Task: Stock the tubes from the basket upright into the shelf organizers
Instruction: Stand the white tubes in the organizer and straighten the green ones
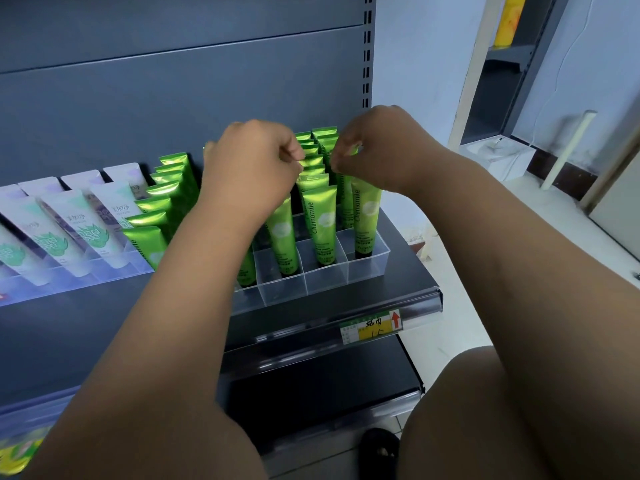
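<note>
Several green Chamomile tubes (320, 225) stand upright, cap down, in a clear plastic organizer (325, 275) at the right end of the dark shelf (346, 306). My left hand (249, 164) hovers over the rows with fingers curled, fingertips at the crimped tops of the tubes in a middle row. My right hand (374, 150) is beside it, fingers curled and pinching the top of a green tube (365, 216) in the rightmost row. What my left fingers hold is hidden. The basket is out of view.
White and mint tubes (69, 223) lean in another clear organizer to the left. A price label (374, 325) sits on the shelf's front rail. A lower shelf (311, 393) lies beneath. To the right are white floor, a white box (498, 157) and a doorway.
</note>
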